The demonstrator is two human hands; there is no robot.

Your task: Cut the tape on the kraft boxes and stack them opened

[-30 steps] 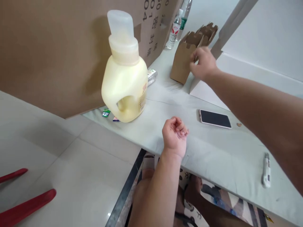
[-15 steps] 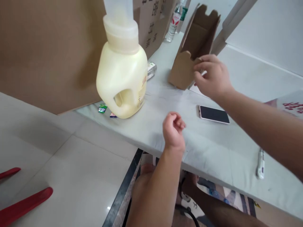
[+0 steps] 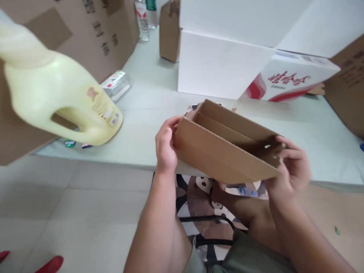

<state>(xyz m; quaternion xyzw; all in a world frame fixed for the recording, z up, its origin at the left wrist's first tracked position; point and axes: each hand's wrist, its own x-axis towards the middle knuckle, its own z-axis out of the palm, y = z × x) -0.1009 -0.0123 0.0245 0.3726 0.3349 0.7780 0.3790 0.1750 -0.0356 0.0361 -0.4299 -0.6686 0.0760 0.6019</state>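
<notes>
A long, open-topped brown cardboard box (image 3: 224, 151) is held tilted over the front edge of the table (image 3: 148, 125), above my lap. Its near left end is in my left hand (image 3: 165, 146), with the thumb outside and the fingertips hidden behind the cardboard. At the other end, my right hand (image 3: 292, 170) grips the right wall and its flaps; this hand is slightly blurred. The inside shows brown walls and a folded panel. Just behind its left end, part of a dark object peeks out, too covered to name.
A pale yellow detergent bottle (image 3: 65, 94) looms at left, before a large carton (image 3: 93, 41). Behind stand a clear plastic package (image 3: 116, 85), water bottles (image 3: 142, 22), a small brown box (image 3: 170, 34), white boxes (image 3: 213, 64) and a red-lettered white carton (image 3: 292, 77).
The cardboard box has come from the back of the table toward me. My left hand, earlier loosely curled and holding nothing, now grips it too. The view has turned right.
</notes>
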